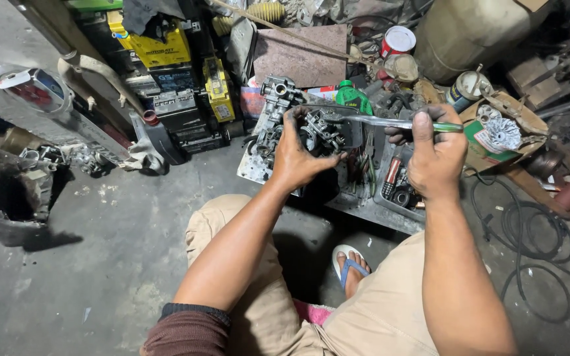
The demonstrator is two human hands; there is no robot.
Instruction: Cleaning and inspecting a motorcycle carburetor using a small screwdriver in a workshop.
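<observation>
- Carburettor [316, 132]: a small, dark, greasy metal engine part with many ports and fittings, held up off the floor at the centre of the view, above a flat metal tray [364, 209]
- Left hand [296, 157]: fingers wrapped around the carburettor from the left and below, thumb on its upper edge; a firm closed grip
- Right hand [435, 150]: fingers closed around the green handle of a screwdriver [390, 122]; the shaft lies nearly level and points left, its tip meeting the top of the carburettor
- Second carburettor body [276, 97]: grey metal, standing just behind and to the left of the held part, close beside the left hand
- The tray under the hands carries loose tools and small parts; exact kinds cannot be told in the clutter
- Green plastic cap [353, 97] sits directly behind the held part
- Red and white tin [397, 41] stands further back, well apart from the hands
- Cardboard box [501, 132] to the right of the right hand holds a finned silver metal part
- Yellow batteries [159, 45] and dark battery cases are stacked at the rear left
- Black cable [529, 244] lies coiled on the concrete floor at right
- The person sits low in tan trousers, one foot in a blue-strapped sandal [349, 265] below the tray
</observation>
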